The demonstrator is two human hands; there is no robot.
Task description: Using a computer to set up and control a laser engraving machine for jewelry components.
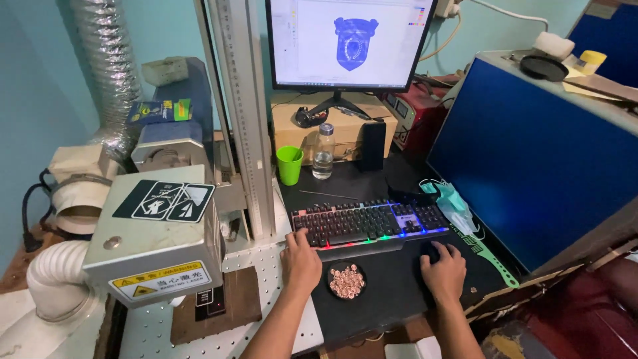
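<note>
From the head camera, looking down: my left hand [302,260] lies flat, fingers loosely spread and gripping nothing, with the fingertips touching the lower left corner of the black keyboard with rainbow-lit keys [369,223]. My right hand [444,271] is cupped over a black computer mouse [432,250], of which only a sliver shows past my fingers; it rests on the black desk mat [392,286] just below the keyboard's right end. Between my wrists sits a small round black dish of copper-coloured metal pieces [346,280], touched by neither hand. Ahead, the flat monitor [349,41] shows a blue shield-shaped drawing on a white canvas, so I judge the design work to be open and in hand. At my left, the grey laser head with yellow warning labels [154,234] hangs over a brown plate [214,304] on the perforated white bed [269,266]. I see no piece laid there, so marking looks not yet begun.
</note>
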